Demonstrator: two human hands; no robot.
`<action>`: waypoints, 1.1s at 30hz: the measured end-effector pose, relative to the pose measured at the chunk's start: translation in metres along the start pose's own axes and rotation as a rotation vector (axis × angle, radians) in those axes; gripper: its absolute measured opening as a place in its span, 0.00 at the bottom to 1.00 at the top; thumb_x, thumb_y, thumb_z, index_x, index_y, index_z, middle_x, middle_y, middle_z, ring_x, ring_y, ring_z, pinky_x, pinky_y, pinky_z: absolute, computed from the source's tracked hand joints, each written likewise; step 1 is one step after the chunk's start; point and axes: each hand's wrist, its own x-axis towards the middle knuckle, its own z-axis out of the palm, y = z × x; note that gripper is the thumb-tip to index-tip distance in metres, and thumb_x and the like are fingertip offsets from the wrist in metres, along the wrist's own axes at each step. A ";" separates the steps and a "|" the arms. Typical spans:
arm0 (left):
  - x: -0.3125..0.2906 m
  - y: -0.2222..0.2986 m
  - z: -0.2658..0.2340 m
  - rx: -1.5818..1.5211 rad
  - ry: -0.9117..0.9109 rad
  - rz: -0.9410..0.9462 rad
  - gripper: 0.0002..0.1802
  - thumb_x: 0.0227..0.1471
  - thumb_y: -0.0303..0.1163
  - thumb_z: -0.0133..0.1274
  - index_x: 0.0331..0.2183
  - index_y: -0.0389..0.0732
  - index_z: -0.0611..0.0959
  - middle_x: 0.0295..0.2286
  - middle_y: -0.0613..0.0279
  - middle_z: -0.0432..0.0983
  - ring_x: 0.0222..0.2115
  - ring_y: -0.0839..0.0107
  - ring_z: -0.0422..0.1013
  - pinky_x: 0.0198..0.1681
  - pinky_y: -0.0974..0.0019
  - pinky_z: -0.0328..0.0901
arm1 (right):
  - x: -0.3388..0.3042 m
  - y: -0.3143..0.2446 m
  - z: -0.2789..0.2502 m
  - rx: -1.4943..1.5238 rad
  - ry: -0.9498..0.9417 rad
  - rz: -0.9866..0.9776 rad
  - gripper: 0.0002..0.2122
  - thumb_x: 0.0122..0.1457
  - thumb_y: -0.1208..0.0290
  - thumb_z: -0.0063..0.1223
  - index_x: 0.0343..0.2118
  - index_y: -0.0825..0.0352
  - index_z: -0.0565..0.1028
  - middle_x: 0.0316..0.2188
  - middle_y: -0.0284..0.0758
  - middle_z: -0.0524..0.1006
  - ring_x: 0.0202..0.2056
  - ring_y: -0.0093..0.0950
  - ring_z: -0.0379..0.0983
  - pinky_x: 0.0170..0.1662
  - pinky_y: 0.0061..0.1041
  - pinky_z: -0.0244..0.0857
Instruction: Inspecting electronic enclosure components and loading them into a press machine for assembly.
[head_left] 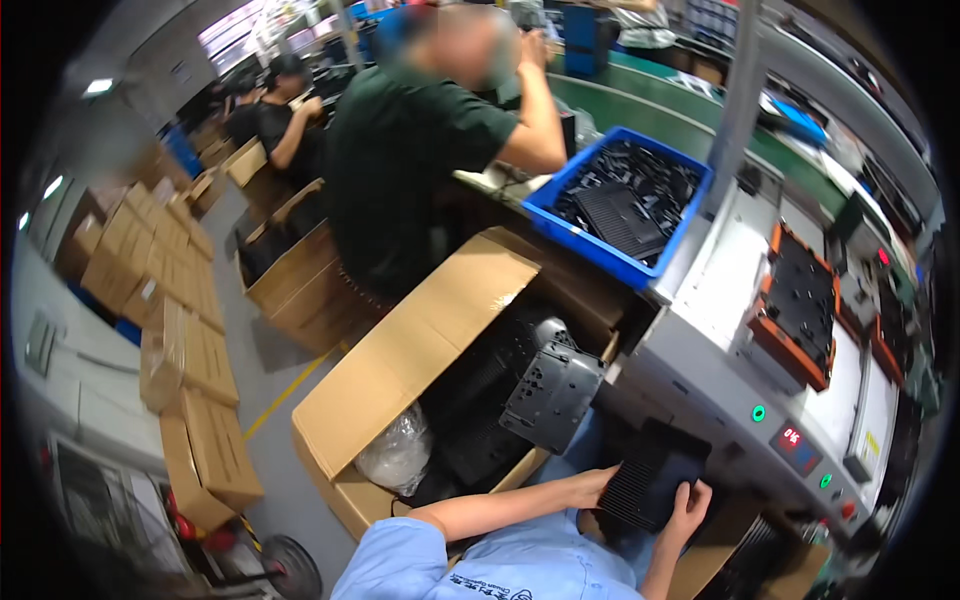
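A flat black ribbed plastic panel (652, 478) is held between my two hands, low in front of my lap. My left hand (597, 487) grips its left edge, with part of the fingers hidden by the panel. At its right edge my right hand (688, 508) closes on it, thumb over the face. Just beyond my left forearm, an open cardboard box (420, 350) holds black plastic parts; a grey-black plate with holes (553, 396) lies on top at its right side. Clear plastic wrap (397, 452) bulges at the near left of the box.
At right stands a white machine (690, 350) with lit green buttons and an orange-edged fixture (797, 305). A blue bin (622, 205) full of small black parts sits beyond. A co-worker in a dark shirt (400, 170) sits ahead. Stacked cartons (165, 260) line the left aisle.
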 end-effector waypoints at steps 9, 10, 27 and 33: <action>-0.098 0.014 0.056 0.550 0.082 0.416 0.37 0.51 0.30 0.58 0.57 0.34 0.59 0.52 0.58 0.65 0.52 0.73 0.62 0.55 0.70 0.58 | -0.010 -0.010 0.012 0.003 -0.197 -0.028 0.11 0.63 0.70 0.47 0.45 0.69 0.69 0.36 0.29 0.69 0.37 0.16 0.64 0.43 0.17 0.58; -0.108 0.017 0.058 0.643 0.212 0.445 0.39 0.52 0.31 0.57 0.59 0.33 0.57 0.53 0.57 0.64 0.52 0.73 0.63 0.54 0.69 0.59 | -0.013 -0.012 0.012 0.003 -0.203 -0.028 0.11 0.63 0.70 0.47 0.45 0.69 0.69 0.36 0.29 0.69 0.37 0.16 0.64 0.43 0.17 0.58; -0.116 0.305 0.139 0.543 0.432 1.105 0.18 0.52 0.37 0.56 0.44 0.43 0.72 0.34 0.66 0.76 0.31 0.75 0.73 0.29 0.69 0.66 | -0.062 0.122 -0.051 -0.477 -0.394 0.122 0.09 0.57 0.71 0.53 0.39 0.67 0.77 0.29 0.37 0.79 0.31 0.26 0.76 0.36 0.24 0.69; -0.028 0.401 0.113 0.457 0.344 1.147 0.11 0.52 0.29 0.55 0.39 0.38 0.76 0.33 0.60 0.76 0.31 0.66 0.74 0.32 0.60 0.71 | -0.068 0.112 -0.050 -0.564 -0.403 0.010 0.08 0.57 0.69 0.52 0.36 0.66 0.78 0.32 0.40 0.79 0.33 0.33 0.77 0.37 0.28 0.69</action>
